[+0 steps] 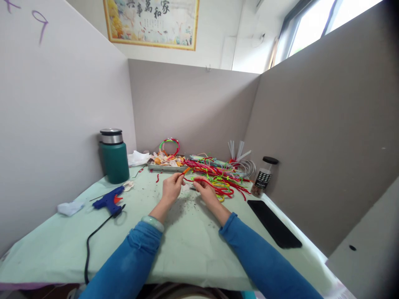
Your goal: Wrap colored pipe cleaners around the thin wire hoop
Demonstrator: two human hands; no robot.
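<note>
My left hand [172, 189] is closed in a pinch above the middle of the table. Between its fingertips is one end of a red pipe cleaner [188, 180], and a short orange piece [186, 170] juts up beside them; whether it is also held I cannot tell. The red strand runs across to my right hand [204, 190], whose thumb and fingers are closed on it. Just behind my right hand lies a loose heap of red, yellow and green pipe cleaners [222, 169]. A small dark metal tool [193, 189], partly hidden, shows by the right fingers.
On the left are a blue glue gun [109, 201] with its cord, a green bottle [115, 160] and white tissue [70, 208]. A metal tray [165, 168] holds petal-like pieces and a colourful ring [178, 148]. To the right stand a jar [264, 177] and a flat black object [274, 224].
</note>
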